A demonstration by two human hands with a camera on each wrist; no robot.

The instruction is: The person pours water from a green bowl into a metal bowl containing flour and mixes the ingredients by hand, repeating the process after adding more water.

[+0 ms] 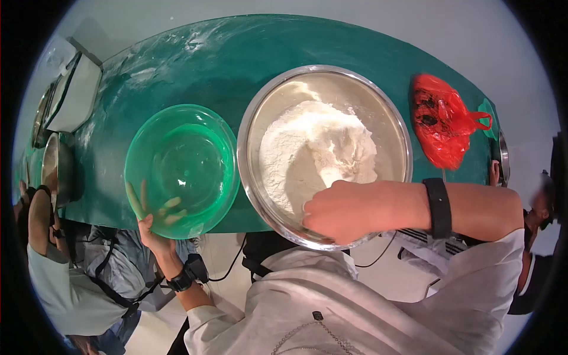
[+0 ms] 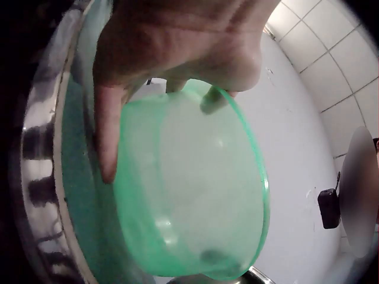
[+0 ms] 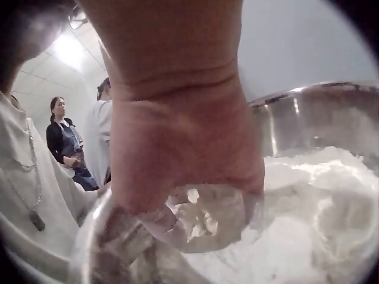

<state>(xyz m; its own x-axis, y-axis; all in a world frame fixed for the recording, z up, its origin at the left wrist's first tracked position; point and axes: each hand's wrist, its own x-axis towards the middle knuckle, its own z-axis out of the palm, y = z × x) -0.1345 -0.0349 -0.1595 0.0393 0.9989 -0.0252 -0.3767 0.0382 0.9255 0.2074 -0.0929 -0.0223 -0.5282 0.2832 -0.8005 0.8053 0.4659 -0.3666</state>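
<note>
My left hand (image 1: pixel 155 235) holds a translucent green plastic bowl (image 1: pixel 204 127) by its near left side. Some of its spread fingers show through the wall, and the thumb lies at the rim. In the left wrist view the hand (image 2: pixel 177 47) reaches over the edge of the green bowl (image 2: pixel 195 171). My right hand (image 1: pixel 340 210) is inside the near side of a large steel basin (image 1: pixel 251 195). Its fingers curl down into white flour (image 1: pixel 284 142), their tips hidden in the head view. Powdery flour (image 3: pixel 337 177) surrounds the right hand (image 3: pixel 186 154) in its wrist view.
Basin and bowl stand side by side on a green table (image 1: pixel 195 59) dusted with flour. A red plastic bag (image 1: pixel 438 121) lies to the right. A white box (image 1: pixel 77 92) and another steel bowl (image 1: pixel 56 165) are on the left. Other people stand at both sides.
</note>
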